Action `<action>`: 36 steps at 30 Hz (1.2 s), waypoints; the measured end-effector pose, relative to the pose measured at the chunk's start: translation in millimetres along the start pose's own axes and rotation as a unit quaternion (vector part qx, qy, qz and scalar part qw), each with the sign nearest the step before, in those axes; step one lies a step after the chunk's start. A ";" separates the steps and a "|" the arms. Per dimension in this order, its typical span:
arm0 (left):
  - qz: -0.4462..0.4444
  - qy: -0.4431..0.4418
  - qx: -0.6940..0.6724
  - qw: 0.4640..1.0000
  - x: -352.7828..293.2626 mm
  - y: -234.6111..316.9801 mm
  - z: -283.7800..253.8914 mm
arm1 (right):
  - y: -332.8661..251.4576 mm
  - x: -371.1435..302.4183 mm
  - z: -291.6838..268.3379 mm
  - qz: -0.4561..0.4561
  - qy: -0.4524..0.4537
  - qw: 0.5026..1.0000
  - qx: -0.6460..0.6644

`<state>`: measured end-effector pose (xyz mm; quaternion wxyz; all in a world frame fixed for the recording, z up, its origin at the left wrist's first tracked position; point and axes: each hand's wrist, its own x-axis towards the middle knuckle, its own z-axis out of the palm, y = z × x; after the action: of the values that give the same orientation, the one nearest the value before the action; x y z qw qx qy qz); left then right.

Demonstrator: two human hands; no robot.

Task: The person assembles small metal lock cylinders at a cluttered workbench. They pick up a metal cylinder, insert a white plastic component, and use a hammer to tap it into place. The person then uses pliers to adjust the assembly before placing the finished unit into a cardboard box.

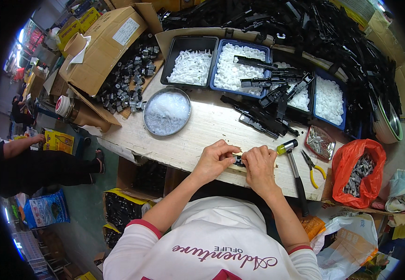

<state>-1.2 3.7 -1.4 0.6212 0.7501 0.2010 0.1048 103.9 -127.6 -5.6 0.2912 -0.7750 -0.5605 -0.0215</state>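
At the front edge of the bench, my left hand and my right hand pinch a small black part between them. Much of this part is covered by the fingers, and its exact kind cannot be made out. Just right of my right hand lies a hammer with a yellow-green and black head and a dark grip. Beside it are pliers with yellow handles. Beyond my hands, several long black slotted assemblies lie on the bench.
A round metal dish holds clear small pieces. White parts fill a black bin and blue bins. A red bag of grey pieces and a clear tray stand right. A cardboard box is left; another person stands beyond.
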 end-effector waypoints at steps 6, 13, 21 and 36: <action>0.036 -0.003 0.134 0.990 8.9 4.0 4.3 | 2.8 -1.0 1.7 0.001 0.009 0.999 0.033; 0.013 -0.025 0.108 0.994 11.1 7.2 0.7 | 3.7 -1.4 1.6 -0.005 0.010 0.999 0.048; 0.040 -0.059 0.174 0.982 10.0 9.6 -0.6 | 2.7 -1.0 -0.4 0.008 -0.031 0.999 0.026; 0.051 -0.052 0.179 0.981 9.2 7.4 0.3 | 6.9 5.5 -10.8 -0.002 -0.076 0.996 0.037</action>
<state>8.4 6.3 4.9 0.4804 0.8629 0.1454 0.0598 115.1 -129.4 2.5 0.2767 -0.7620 -0.5826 0.0577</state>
